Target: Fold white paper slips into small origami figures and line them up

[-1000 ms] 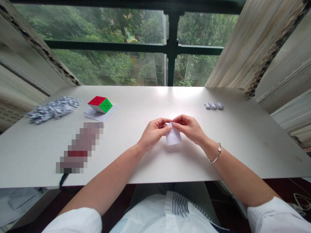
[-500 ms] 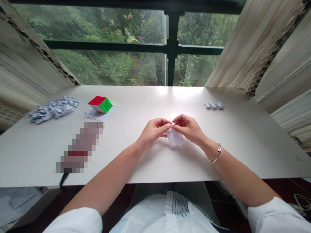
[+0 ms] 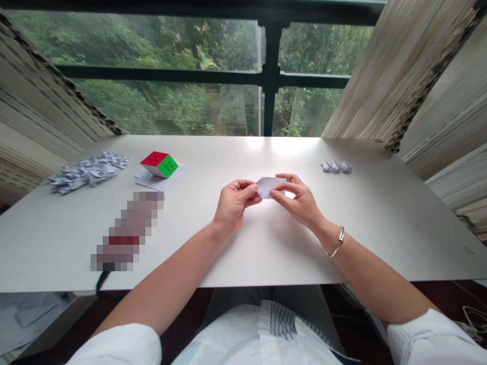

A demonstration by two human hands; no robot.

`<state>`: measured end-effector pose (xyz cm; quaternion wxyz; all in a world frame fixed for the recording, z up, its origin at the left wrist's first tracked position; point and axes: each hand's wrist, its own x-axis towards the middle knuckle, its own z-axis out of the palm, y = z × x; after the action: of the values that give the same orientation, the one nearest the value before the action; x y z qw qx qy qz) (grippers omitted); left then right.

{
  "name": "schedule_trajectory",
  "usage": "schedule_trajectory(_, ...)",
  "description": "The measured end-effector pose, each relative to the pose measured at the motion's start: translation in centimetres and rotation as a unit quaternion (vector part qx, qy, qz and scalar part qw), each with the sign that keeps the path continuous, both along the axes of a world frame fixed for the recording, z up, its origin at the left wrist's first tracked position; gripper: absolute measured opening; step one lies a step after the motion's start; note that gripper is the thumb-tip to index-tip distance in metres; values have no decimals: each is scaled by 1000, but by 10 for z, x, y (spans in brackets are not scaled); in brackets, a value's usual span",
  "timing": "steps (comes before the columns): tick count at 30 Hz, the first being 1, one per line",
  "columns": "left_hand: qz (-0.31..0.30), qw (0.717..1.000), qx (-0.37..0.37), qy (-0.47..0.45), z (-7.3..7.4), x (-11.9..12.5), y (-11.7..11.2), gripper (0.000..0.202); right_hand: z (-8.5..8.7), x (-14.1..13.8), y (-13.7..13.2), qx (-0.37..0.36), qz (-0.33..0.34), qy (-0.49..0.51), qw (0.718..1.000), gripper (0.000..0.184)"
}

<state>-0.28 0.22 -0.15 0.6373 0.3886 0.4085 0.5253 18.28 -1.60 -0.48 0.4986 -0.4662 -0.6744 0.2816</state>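
A small white piece of paper (image 3: 267,186), with angled edges as if folded, is held up over the desk between both hands. My left hand (image 3: 236,202) pinches its left end between thumb and fingers. On the other side, my right hand (image 3: 294,196) has its thumb in front of the sheet and its fingers at the right end and behind. The right wrist wears a silver bracelet (image 3: 341,241). Part of the paper is hidden by the fingers.
A white desk (image 3: 243,263) stands before a window. To the left lie a heap of folded paper pieces (image 3: 89,172), a Rubik's cube (image 3: 160,165) on paper sheets (image 3: 173,180), and a blurred-out flat object (image 3: 127,230). Several joined folded pieces (image 3: 336,167) lie at right.
The paper has been lifted and turned from hanging below my fingertips to lying level between my hands. My hands have moved slightly apart.
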Motion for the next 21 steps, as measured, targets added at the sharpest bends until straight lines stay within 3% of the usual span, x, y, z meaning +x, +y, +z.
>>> schedule_trajectory(5,-20,999,10,-47,2,8,-7,32,-2,0,1,-1,-28,-19,999,16)
schedule_trajectory(13,-86,995,20,-56,-4,9,-10,27,-1,0,2,-11,-11,9,1000,16)
schedule_trajectory(21,-134,991,-11,14,-2,4,-9,33,2,1,2,-24,9,-4,1000,11)
